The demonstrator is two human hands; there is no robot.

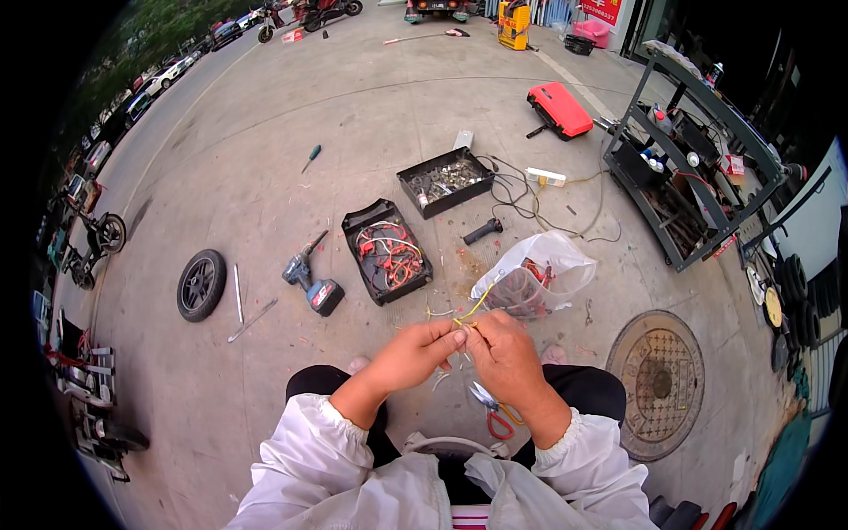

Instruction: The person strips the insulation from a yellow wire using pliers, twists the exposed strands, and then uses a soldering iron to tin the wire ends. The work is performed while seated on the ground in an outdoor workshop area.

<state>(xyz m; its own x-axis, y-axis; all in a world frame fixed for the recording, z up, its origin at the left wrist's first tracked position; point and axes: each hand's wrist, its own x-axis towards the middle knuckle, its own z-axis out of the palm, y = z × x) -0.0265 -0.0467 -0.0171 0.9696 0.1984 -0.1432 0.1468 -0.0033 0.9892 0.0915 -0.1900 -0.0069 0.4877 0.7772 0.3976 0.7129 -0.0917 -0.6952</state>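
Observation:
In front of my knees, my left hand (413,355) and my right hand (507,358) meet, fingertips pinched together. Between them they grip a thin yellow wire (480,303), whose upper part sticks out beyond the fingers toward a clear plastic bag (567,265). Reddish bits and dark pieces show through the bag. Scissors (492,408) with red and orange handles lie on the ground below my right hand. Just beyond my left hand stands a black tray (355,220) of tangled red and white wires. The exact wire ends in my fingertips are hidden.
Farther off lie a black bin of metal parts (424,205), a cordless drill (309,287), a small wheel (201,285), a screwdriver (311,157), a black handlebar grip (482,232), a power strip (545,177) with cords and a red case (560,110). A tool cart (649,190) and manhole cover (655,385) are right.

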